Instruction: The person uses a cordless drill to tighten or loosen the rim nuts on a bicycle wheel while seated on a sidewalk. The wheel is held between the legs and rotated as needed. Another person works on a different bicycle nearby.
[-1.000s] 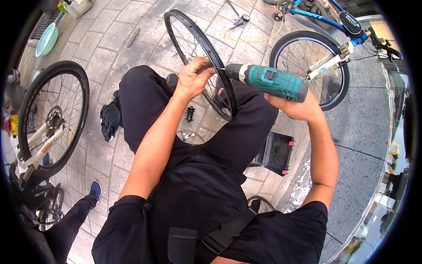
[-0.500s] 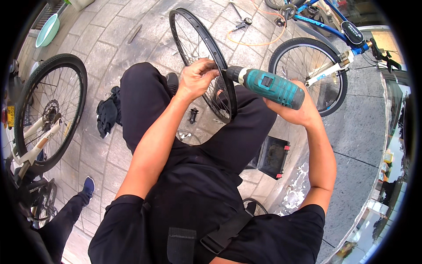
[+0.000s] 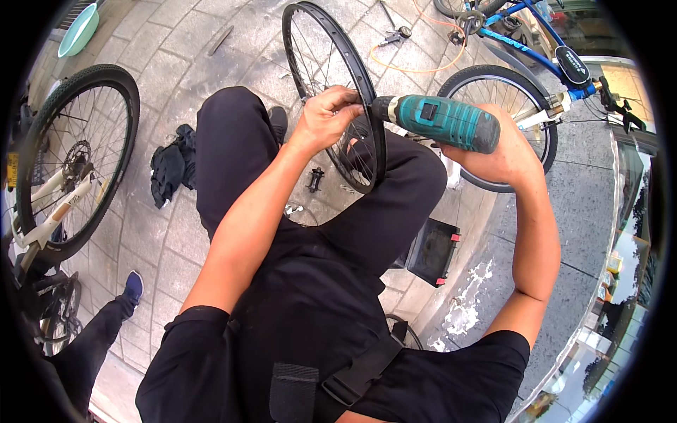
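Observation:
A bare black bicycle rim with spokes stands upright between my legs, leaning by my right thigh. My left hand is pinched at the rim's spoke side; what is between the fingertips is hidden. My right hand grips a teal and black cordless drill, held level with its nose against the rim's outer face, opposite my left fingers. The tip of the drill is too small to make out. A loose black hub lies on the paving below the rim.
Bicycles stand at left and upper right. Black cloth, an open black case, a pump-like tool with orange hose and a green basin lie around me. Another person's shoe is lower left.
The drill, rim and both hands have shifted slightly right and up in the view, the drill now more level. Both grips look unchanged. The surroundings shift slightly as the view moves.

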### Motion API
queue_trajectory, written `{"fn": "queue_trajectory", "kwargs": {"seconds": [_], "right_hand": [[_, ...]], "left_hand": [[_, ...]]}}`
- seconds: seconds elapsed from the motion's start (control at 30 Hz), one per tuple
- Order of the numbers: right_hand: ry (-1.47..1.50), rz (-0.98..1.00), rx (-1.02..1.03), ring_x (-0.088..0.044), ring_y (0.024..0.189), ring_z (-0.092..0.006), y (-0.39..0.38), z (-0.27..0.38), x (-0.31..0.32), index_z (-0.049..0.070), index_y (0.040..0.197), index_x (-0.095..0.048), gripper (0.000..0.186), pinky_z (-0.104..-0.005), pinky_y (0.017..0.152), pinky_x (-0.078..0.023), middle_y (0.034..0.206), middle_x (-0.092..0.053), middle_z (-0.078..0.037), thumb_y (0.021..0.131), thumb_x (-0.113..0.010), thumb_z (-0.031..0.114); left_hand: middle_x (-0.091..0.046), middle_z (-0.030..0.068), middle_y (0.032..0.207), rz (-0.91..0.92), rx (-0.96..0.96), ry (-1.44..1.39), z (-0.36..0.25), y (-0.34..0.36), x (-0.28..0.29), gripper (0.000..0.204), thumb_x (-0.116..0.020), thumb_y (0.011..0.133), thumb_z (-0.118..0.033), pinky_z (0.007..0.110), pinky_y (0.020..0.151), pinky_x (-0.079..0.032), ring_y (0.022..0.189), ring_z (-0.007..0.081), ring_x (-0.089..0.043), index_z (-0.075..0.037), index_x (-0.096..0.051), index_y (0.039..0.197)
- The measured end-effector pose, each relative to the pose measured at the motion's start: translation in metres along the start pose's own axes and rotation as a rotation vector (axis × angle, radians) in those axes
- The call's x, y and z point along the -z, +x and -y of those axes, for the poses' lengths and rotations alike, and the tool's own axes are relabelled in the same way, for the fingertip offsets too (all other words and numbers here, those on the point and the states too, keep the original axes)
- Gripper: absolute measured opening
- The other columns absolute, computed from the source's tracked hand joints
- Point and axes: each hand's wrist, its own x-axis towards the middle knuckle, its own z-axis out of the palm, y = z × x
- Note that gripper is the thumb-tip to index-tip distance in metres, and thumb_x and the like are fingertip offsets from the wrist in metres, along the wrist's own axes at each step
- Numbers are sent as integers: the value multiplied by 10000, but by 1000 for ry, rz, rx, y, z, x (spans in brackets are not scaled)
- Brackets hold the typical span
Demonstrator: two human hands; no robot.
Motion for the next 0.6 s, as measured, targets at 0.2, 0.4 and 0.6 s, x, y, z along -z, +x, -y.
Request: {"fn": "queue_trajectory", "kwargs": {"seconds": [0.2,0.4,0.6], "right_hand": [[-157,45,62,-710,803,-382,8,14,13,19,878,-732,249,-431,775,-568,837,-725,-183,700,-868,129],[-197,-65,148,-699,847,-339,5,23,8,28,966,-724,284,-425,834,-565,905,-721,-150,730,-867,96],[-239,20,119,-689,838,-378,7,21,12,24,932,-722,277,-433,821,-564,888,-708,-176,711,-868,106]], "left_hand": [[-735,79,965,31,38,0,-3,0,-1,125,-754,910,-22,289,820,-545,904,147,-694,41,-743,1018],[-772,57,954,11,88,10,-6,-4,2,176,-792,932,-90,260,812,-559,895,112,-709,22,-759,1063],[-777,82,974,34,93,56,-7,-3,-1,184,-783,932,-94,283,835,-574,916,130,-726,18,-774,1078]]}}
